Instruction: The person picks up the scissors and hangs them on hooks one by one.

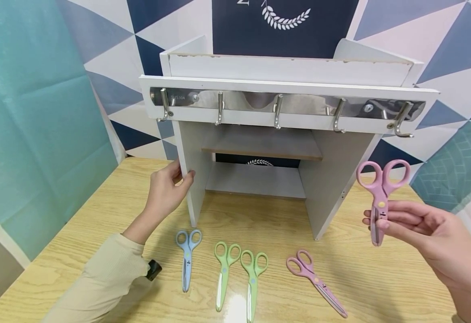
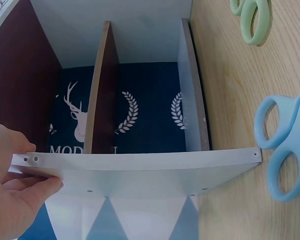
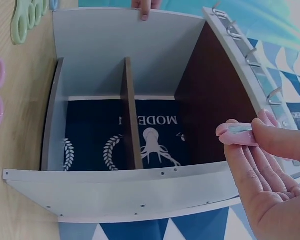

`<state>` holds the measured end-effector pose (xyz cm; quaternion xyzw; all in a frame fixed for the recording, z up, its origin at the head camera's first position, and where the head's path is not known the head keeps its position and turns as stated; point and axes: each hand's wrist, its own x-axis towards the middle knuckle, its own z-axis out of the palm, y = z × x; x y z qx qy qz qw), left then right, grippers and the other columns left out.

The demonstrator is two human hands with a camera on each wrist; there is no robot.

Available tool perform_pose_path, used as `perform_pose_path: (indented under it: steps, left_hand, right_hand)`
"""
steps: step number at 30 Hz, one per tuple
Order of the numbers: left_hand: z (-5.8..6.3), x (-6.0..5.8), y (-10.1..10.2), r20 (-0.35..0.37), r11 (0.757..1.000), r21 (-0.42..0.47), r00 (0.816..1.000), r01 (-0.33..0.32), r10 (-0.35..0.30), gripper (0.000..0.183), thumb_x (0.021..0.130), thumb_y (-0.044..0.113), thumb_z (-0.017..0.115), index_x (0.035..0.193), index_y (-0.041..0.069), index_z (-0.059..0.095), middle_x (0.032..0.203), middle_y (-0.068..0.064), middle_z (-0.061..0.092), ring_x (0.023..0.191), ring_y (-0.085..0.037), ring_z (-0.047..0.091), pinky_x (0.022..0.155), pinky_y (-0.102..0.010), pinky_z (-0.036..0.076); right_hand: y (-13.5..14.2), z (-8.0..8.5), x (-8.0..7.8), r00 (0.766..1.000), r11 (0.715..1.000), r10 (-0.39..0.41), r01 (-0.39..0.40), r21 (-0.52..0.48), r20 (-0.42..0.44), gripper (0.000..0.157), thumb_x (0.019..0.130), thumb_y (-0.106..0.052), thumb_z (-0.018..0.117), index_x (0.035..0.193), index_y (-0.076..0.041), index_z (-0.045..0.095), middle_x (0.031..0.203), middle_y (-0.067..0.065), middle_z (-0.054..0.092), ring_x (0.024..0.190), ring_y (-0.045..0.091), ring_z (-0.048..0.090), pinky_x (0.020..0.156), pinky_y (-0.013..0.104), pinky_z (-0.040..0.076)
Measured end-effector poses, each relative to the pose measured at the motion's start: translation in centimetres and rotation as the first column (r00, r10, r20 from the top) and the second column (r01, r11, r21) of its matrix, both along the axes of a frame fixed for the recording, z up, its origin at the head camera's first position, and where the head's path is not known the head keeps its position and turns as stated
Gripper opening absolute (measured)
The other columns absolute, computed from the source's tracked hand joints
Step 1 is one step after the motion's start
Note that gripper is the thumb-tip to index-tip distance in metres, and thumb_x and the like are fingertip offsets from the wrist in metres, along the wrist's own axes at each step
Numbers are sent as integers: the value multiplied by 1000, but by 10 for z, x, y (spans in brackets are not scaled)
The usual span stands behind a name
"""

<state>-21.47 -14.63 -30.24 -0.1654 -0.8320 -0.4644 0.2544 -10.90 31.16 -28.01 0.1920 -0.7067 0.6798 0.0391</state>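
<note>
My left hand (image 1: 164,188) grips the front edge of the left side panel of a white shelf unit (image 1: 192,197), thumb inside and fingers outside. In the head view, my right hand (image 1: 429,237) pinches pink scissors (image 1: 380,197) by their blades, handles up, to the right of the unit. Along the unit's top front runs a metal rail (image 1: 251,99) with several hooks (image 1: 278,112), all bare. On the table lie blue scissors (image 1: 187,260), two pairs of green scissors (image 1: 223,273) and a second pair of pink scissors (image 1: 316,282).
The unit stands on a wood-grain table (image 1: 255,215) and has inner shelves (image 1: 263,141). Behind it hangs a patterned blue and white backdrop (image 1: 114,40). Teal cloth (image 1: 29,103) covers the left side. A black object (image 1: 153,270) sits by the left sleeve.
</note>
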Motion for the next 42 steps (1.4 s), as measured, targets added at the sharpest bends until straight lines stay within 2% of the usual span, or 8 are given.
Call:
perform_pose_path:
  steps: [4, 12, 20, 26, 34, 38, 42]
  left_hand:
    - [1, 0, 0, -8, 1000, -4, 1000, 3, -3, 30, 89, 4, 60, 116, -7, 63, 112, -25, 69, 106, -35, 68, 91, -44, 56]
    - [1, 0, 1, -18, 1000, -12, 1000, 1, -1, 30, 89, 4, 60, 116, -7, 63, 110, -25, 69, 105, -34, 68, 90, -43, 56]
    - [0, -1, 2, -25, 1000, -11, 1000, 7, -7, 30, 89, 4, 60, 116, -7, 63, 109, -25, 70, 103, -34, 69, 89, -43, 57]
    - [-1, -1, 1, -26, 1000, -12, 1000, -2, 2, 29, 88, 4, 60, 115, -7, 64, 108, -25, 70, 103, -33, 69, 89, -43, 57]
    - [-1, 0, 0, -20, 1000, -9, 1000, -15, 15, 27, 89, 5, 60, 113, -7, 65, 108, -24, 70, 103, -33, 69, 89, -43, 57]
    - [-1, 0, 0, -22, 1000, -9, 1000, -16, 16, 28, 88, 4, 60, 113, -7, 64, 108, -24, 70, 102, -33, 70, 89, -43, 57]
    - [-1, 1, 1, -27, 1000, -9, 1000, -13, 13, 28, 88, 4, 60, 114, -7, 64, 108, -25, 70, 102, -33, 70, 88, -42, 58]
  right_hand:
    - [-2, 4, 0, 999, 1000, 4, -3, 6, -40, 40, 88, 23, 44, 117, 3, 63, 104, 9, 75, 94, 17, 73, 85, 13, 55]
    - [-4, 10, 0, 994, 997, -70, 72, 13, -85, 36, 87, 22, 46, 115, 6, 62, 102, 7, 76, 91, 16, 74, 84, 11, 55]
    - [-6, 18, -4, 986, 999, -34, 29, -36, -166, 38, 85, 28, 43, 115, 12, 59, 101, 10, 76, 92, 19, 73, 84, 15, 57]
    - [-9, 25, -7, 975, 995, 32, -53, -87, -219, 39, 83, 31, 40, 116, 17, 57, 103, 16, 74, 95, 23, 73, 85, 19, 57]
    - [-11, 32, -10, 979, 994, -7, -15, -105, -206, 38, 83, 30, 41, 115, 15, 58, 103, 16, 74, 91, 24, 73, 84, 20, 58]
    - [-12, 35, -12, 978, 993, -4, -21, -114, -210, 38, 83, 31, 41, 115, 17, 57, 103, 17, 74, 90, 25, 73, 83, 22, 59]
    - [-12, 37, -13, 979, 996, -29, 12, -85, -201, 36, 84, 28, 44, 114, 16, 58, 102, 15, 75, 89, 24, 74, 82, 20, 59]
